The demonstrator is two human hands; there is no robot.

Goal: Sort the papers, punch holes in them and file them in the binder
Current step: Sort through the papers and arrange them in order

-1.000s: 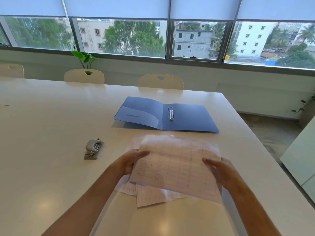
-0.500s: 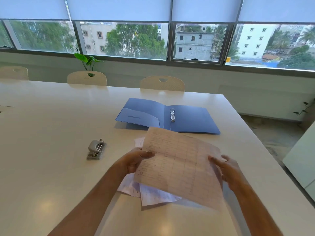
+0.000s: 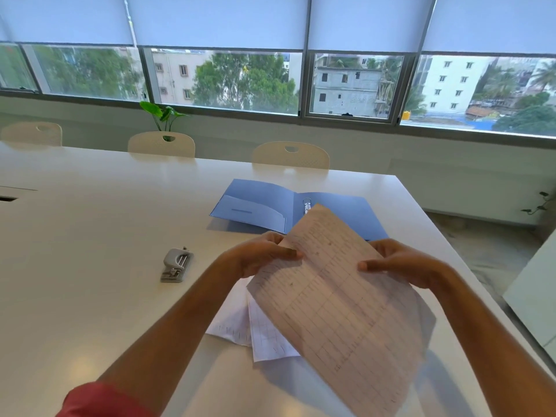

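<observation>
White table [image 3: 90,236] — both hands [image 3: 264,254] pinching gridded sheet [image 3: 337,296], writing perhaps tabular, illegible.

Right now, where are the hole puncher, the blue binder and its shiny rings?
hole puncher [image 3: 177,265], head view, on its grey top lever.
blue binder [image 3: 258,203], head view, on the left inside cover.
rings [image 3: 306,203], head view, on the metal loop.

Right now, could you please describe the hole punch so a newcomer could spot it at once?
On the white table, look left of the hands and the open blue binder. The hole punch sits there alone, the only small grey metal thing, apart from the papers.
</observation>
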